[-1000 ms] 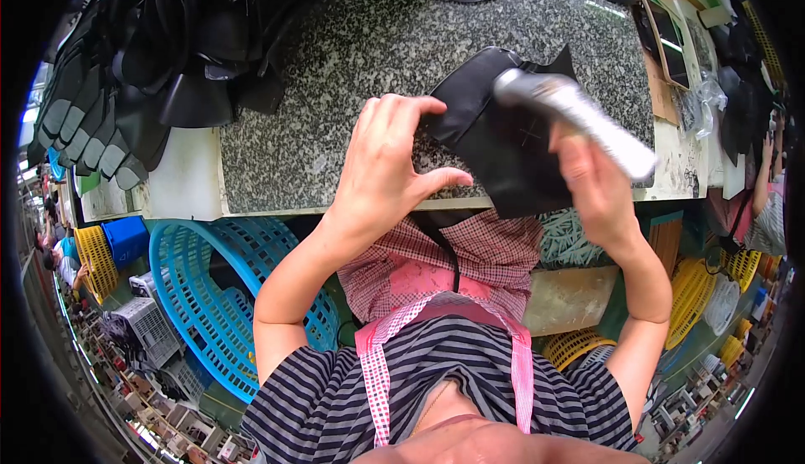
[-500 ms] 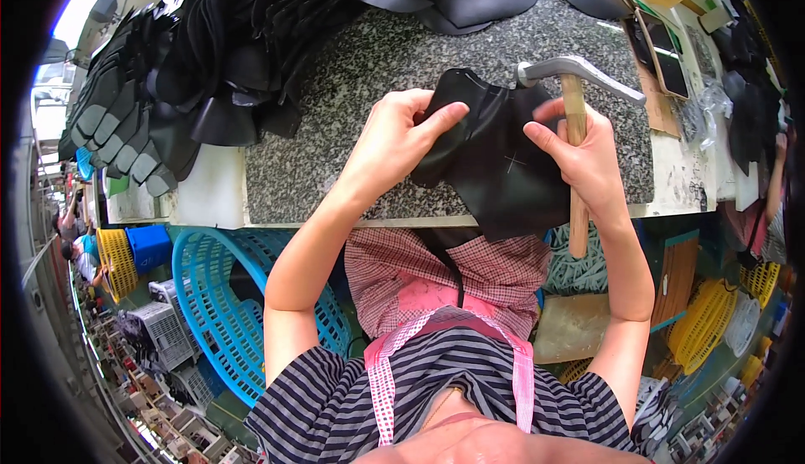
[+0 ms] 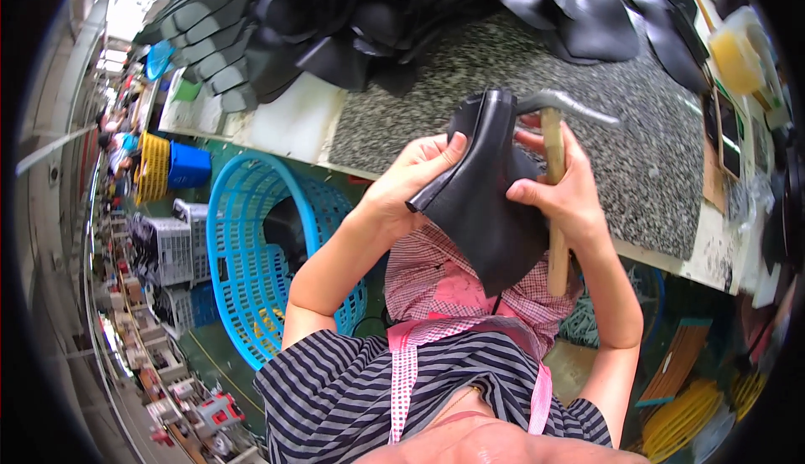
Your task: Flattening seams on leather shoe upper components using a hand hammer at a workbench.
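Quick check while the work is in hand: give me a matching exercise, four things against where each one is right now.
Things:
1. black leather shoe upper
2. hammer
3. blue plastic basket
4. pile of black leather pieces

Places:
A. on the floor, to the person's left
B. far side of the speckled worktop
C. gripped between left hand and right hand
D. wooden handle under the right hand's fingers

Pairs: 1-C, 2-D, 3-A, 4-B
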A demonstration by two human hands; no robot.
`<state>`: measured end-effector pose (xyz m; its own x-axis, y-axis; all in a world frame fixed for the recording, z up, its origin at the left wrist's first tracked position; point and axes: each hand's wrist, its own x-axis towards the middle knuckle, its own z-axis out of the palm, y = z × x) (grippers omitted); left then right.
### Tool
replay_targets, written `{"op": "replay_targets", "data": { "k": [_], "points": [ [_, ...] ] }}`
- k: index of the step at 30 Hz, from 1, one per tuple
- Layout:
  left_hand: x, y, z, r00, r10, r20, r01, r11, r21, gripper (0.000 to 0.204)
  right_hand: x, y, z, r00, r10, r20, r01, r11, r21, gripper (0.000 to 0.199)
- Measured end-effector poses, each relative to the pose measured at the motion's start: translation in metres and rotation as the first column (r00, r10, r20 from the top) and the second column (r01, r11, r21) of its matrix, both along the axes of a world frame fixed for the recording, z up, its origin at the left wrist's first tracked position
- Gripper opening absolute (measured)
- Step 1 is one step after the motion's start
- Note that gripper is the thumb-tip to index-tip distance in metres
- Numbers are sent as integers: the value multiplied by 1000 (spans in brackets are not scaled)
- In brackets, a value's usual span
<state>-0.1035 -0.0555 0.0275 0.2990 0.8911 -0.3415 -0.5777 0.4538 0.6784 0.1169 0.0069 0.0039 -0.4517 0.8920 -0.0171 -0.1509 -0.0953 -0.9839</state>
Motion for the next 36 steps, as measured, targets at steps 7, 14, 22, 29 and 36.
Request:
{"op": "replay_targets", "data": {
  "k": [7, 14, 22, 29, 36],
  "points": [
    [-16, -51, 16, 952, 289, 100, -269, 947, -178, 39, -59, -37, -7, 987, 153, -58, -161, 970, -181, 91],
    [-41, -97, 6, 902, 395, 171, -367, 913, -177, 39, -103, -68, 8, 972, 195, 134, -183, 978, -100, 78],
    [-72, -145, -25, 801, 543, 250, -445, 821, -358, 38, -132, -98, -5, 964, 264, 37, -261, 963, -72, 79],
    [-81, -192, -58, 803, 515, 299, -424, 847, -322, 40, -139, -120, -24, 940, 337, 50, -328, 935, -134, 90],
    [-75, -223, -63, 846, 426, 321, -303, 880, -366, 48, -137, -116, -62, 899, 434, -56, -434, 869, -239, 81]
  ]
}}
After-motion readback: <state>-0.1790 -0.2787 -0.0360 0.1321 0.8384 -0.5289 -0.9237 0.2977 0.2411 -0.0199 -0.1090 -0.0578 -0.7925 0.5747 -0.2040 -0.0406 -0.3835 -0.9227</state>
